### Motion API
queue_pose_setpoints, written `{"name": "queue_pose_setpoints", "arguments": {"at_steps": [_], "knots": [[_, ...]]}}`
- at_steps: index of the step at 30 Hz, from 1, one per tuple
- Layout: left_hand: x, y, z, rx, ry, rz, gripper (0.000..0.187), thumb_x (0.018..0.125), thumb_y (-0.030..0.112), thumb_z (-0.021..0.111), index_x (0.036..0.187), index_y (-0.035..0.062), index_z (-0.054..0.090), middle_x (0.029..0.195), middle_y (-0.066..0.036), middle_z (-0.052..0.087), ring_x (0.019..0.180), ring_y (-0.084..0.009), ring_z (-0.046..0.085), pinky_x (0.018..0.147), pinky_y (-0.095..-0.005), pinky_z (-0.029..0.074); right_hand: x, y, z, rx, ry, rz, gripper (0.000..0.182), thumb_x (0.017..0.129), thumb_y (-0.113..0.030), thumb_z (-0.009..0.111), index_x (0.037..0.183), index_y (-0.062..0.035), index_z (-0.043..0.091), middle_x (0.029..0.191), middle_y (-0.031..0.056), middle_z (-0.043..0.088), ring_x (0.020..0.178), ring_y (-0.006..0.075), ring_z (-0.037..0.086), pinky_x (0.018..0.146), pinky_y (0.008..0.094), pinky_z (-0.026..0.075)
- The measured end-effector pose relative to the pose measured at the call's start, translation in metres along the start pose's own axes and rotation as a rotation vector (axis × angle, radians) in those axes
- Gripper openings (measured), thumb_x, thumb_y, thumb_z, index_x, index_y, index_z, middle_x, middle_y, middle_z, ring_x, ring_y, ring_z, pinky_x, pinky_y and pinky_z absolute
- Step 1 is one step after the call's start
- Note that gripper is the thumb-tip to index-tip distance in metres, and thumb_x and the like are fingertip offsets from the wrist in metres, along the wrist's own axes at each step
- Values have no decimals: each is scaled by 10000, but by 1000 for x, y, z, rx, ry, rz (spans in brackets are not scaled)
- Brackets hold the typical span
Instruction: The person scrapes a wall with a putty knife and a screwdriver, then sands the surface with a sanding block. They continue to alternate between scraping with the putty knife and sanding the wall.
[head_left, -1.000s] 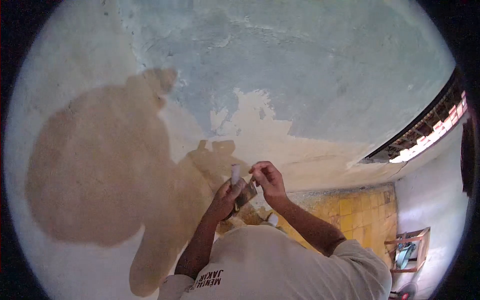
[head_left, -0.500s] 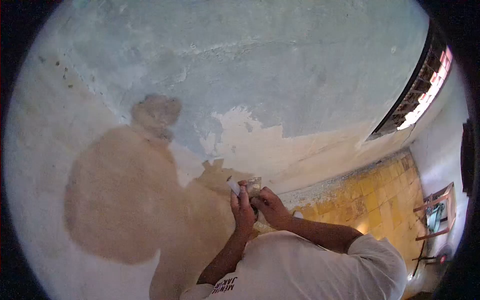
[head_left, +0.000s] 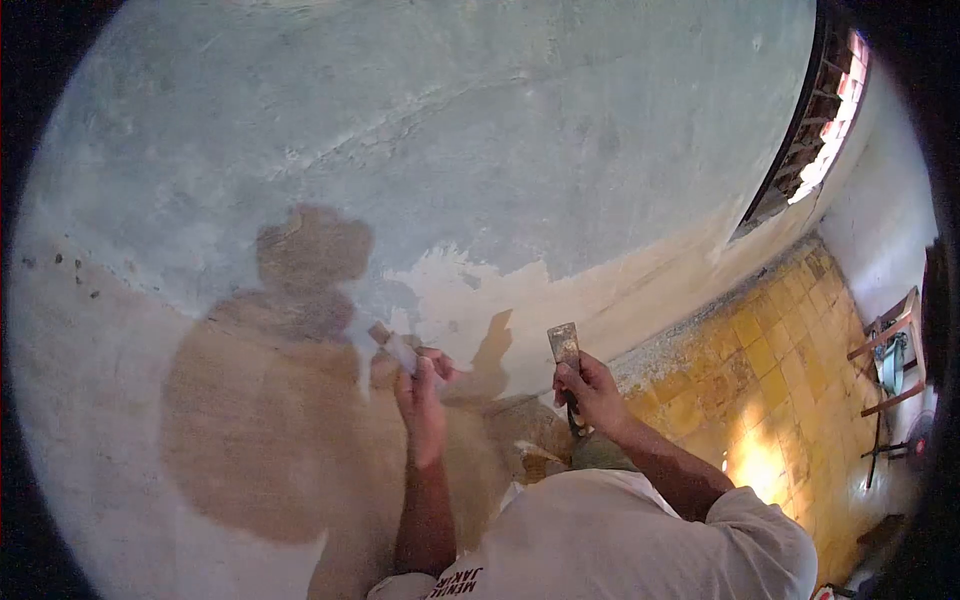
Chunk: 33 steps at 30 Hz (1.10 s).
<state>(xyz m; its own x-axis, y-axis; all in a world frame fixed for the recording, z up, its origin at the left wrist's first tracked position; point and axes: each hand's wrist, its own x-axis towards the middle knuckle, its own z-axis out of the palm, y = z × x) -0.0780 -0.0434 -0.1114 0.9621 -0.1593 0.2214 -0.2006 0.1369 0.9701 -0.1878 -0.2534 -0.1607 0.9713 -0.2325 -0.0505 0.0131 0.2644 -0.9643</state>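
My right hand point(head_left: 592, 392) is wrapped round the dark handle of a putty knife point(head_left: 564, 343). The metal blade, stained and worn, points up and away from me. In my left hand point(head_left: 424, 395), a pale flat strip point(head_left: 402, 352) with a brownish end is pinched by the thumb and fingers. That hand is held in front of the wall point(head_left: 480, 290), left of the knife and apart from it. Blue-grey paint covers the wall's upper part, and a bare cream patch with ragged edges shows beyond my hands.
Shadows of my head and arms fall on the wall at left. Yellow floor tiles point(head_left: 740, 360) run along the wall's foot at right, with a sunlit spot. A wooden chair point(head_left: 893, 350) stands at far right, below a barred window opening point(head_left: 815, 120).
My hands have moved apart: the left one went left with the pale strip, the right one went right with the putty knife. The view has shifted slightly.
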Motion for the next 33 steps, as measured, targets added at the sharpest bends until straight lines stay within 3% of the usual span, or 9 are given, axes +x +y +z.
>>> {"name": "queue_pose_setpoints", "arguments": {"at_steps": [1, 3, 7, 9, 14, 18, 20, 23, 33], "knots": [[11, 8, -8, 109, -61, 98, 324, 919, 346, 501, 864, 34, 573, 805, -35, 579, 737, -114, 524, 666, -281, 435, 3, -12, 2, -5, 1, 63, 123, 943, -182, 461, 907, -66, 440, 664, 26, 503, 504, 96, 470, 469, 245, 427], [36, 20, -35, 360, 0, 51, 271, 881, 281, 581, 813, 19, 580, 770, -42, 591, 741, -112, 535, 693, -282, 453, 13, -19, 3, -2, 10, 130, 153, 950, -198, 460, 887, -61, 433, 650, 20, 494, 507, 89, 466, 466, 248, 421], [75, 35, -58, 154, -86, 154, 158, 822, 144, 647, 842, -5, 598, 752, -47, 603, 706, -114, 559, 699, -283, 470, 33, -9, 9, -163, 38, 38, 187, 947, -201, 470, 838, -54, 433, 621, 7, 472, 528, 74, 431, 466, 251, 374], [82, 50, -57, 244, -123, 30, 124, 778, 38, 660, 878, -22, 618, 736, -47, 614, 664, -118, 577, 648, -283, 486, 42, -10, 21, -215, 61, -19, 200, 947, -207, 471, 828, -51, 435, 612, 5, 468, 533, 73, 420, 468, 251, 358], [83, 43, -60, 301, -106, 39, 173, 781, 45, 653, 936, -29, 632, 713, -60, 627, 614, -126, 592, 595, -283, 493, 56, -35, 39, -596, 149, -160, 238, 949, -223, 464, 818, -25, 444, 605, 1, 435, 549, 84, 388, 487, 268, 352], [82, 51, -60, 344, -107, -34, 178, 782, 55, 654, 943, -19, 639, 667, -56, 622, 588, -126, 593, 580, -266, 486, 84, -28, 50, -600, 186, -231, 245, 950, -228, 458, 815, -23, 450, 603, -2, 415, 567, 80, 380, 501, 282, 363], [83, 46, -62, 346, -111, 4, 177, 783, 59, 656, 942, -18, 639, 663, -56, 621, 583, -123, 592, 573, -261, 482, 80, -28, 48, -419, 117, -162, 252, 949, -238, 461, 811, -27, 450, 602, 1, 411, 574, 77, 382, 505, 288, 368], [83, 49, -61, 360, -109, 21, 179, 783, 63, 661, 940, -19, 638, 650, -56, 619, 572, -118, 588, 566, -260, 478, 64, -35, 37, -462, 61, -58, 252, 948, -242, 465, 813, -30, 452, 601, -5, 405, 570, 74, 368, 504, 284, 363], [86, 47, -63, 400, -136, 55, 179, 781, 56, 662, 933, -34, 630, 613, -54, 606, 547, -114, 577, 556, -276, 476, 81, -30, 38, -419, 15, -61, 260, 949, -260, 471, 821, -35, 456, 618, -41, 367, 564, 55, 338, 492, 245, 339]]}}
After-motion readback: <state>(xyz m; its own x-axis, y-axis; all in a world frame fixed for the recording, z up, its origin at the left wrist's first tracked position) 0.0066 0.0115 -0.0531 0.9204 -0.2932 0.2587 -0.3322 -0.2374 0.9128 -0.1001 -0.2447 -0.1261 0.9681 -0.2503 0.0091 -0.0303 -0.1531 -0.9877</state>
